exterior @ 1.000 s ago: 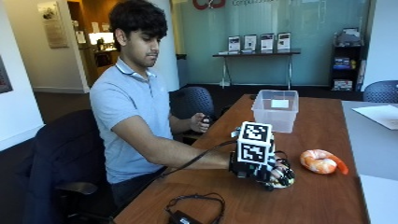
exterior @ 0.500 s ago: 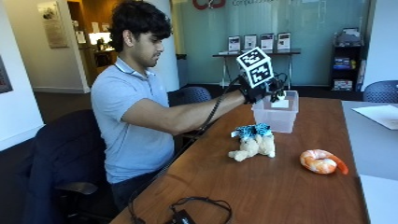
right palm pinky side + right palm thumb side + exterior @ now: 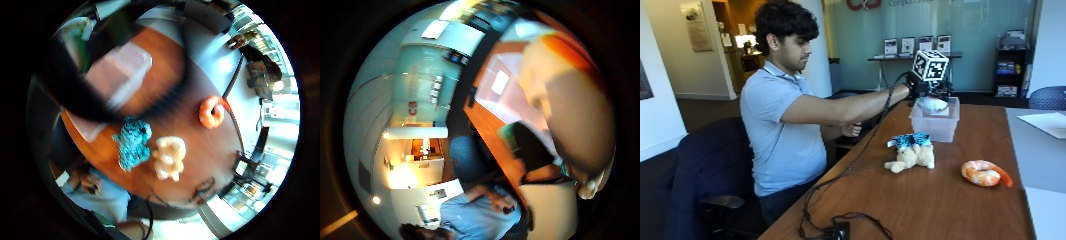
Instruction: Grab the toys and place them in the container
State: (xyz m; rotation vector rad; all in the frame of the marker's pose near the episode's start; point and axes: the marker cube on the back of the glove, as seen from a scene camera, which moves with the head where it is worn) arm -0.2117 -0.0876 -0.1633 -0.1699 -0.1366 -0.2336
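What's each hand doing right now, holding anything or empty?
Right hand: holds a white toy above the clear container.
Left hand: bare, low at the table edge; whether it holds anything cannot be told.

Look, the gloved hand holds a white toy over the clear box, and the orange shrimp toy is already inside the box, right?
Not quite. In the outside view the orange plush shrimp toy lies on the brown wooden table, outside the clear plastic box. The black-gloved right hand does hold a white toy over it.
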